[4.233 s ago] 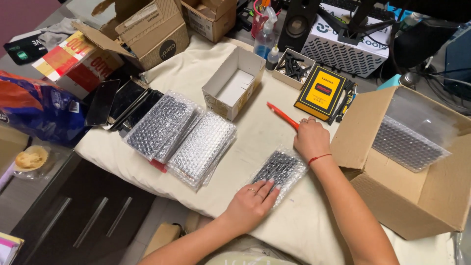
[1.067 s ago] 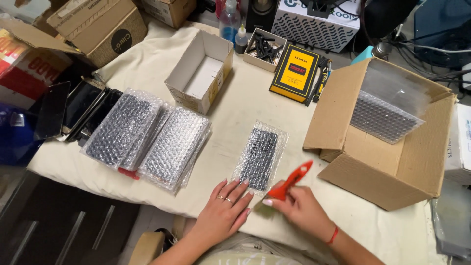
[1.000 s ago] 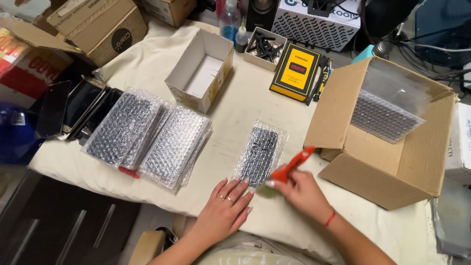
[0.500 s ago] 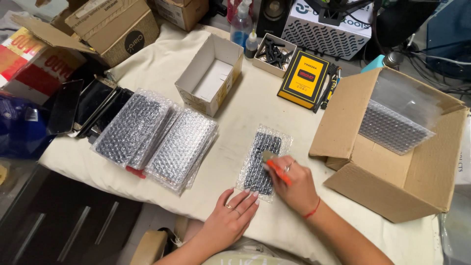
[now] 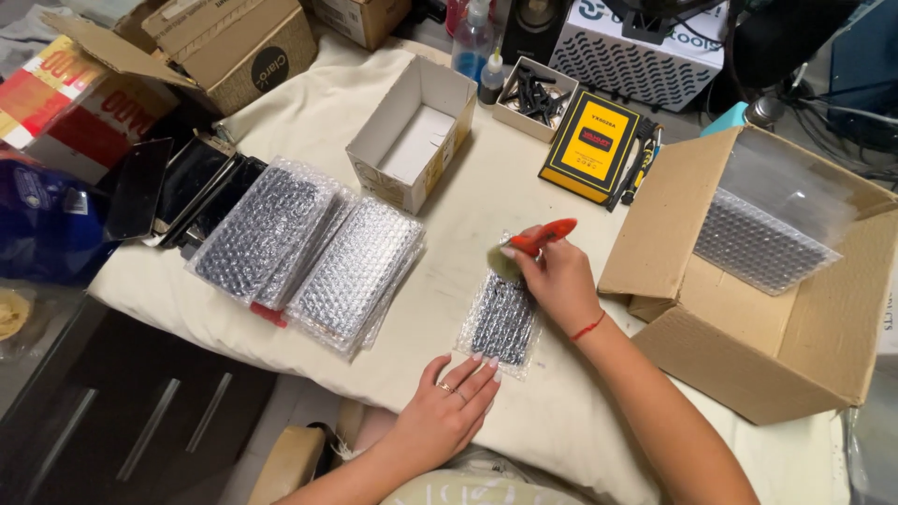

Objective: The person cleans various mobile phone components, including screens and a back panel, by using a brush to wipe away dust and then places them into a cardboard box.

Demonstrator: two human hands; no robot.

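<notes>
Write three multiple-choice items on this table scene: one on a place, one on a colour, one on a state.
1. Where does the left hand rest?
A. on the near end of the bubble-wrapped piece
B. inside the big carton
C. on the yellow box

2. What colour is the handle of the brush in the right hand?
A. blue
B. red
C. green

3. In what state is the small white box?
A. taped shut
C. crushed flat
B. open and empty

Answers:
1 A, the fingertips lie on the wrap's near edge, far from the carton.
2 B, a red handle sticks out above the fist, bristles on the wrap.
3 B, its top is open and only the bare white bottom shows.
</notes>
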